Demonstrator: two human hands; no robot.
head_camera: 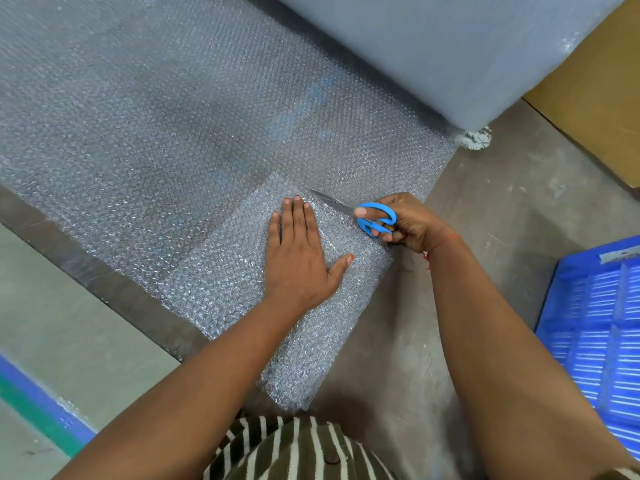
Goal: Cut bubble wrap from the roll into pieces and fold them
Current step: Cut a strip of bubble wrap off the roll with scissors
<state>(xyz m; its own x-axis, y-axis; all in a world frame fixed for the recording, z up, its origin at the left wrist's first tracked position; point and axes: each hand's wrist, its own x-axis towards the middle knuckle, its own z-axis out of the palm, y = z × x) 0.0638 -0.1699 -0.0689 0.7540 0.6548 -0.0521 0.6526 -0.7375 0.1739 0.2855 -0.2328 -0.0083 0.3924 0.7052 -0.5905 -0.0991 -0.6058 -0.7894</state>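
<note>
With the left hand (pixel 296 258) pressed flat, fingers straight, on the folded pad of clear bubble wrap (pixel 277 289) lying on the unrolled sheet (pixel 156 126) before the big grey roll (pixel 433 46), the right hand (pixel 407 220) grips blue-handled scissors (pixel 372 218) mid-cut, so the next snip likely needs the blades driven straight along the pad's far edge.

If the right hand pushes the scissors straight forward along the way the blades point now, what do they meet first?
Probably the left hand's fingers: the scissors in the right hand aim up-left, tip just beside those fingertips on the folded bubble wrap. Depth is unclear; beyond lies the unrolled sheet.
</note>
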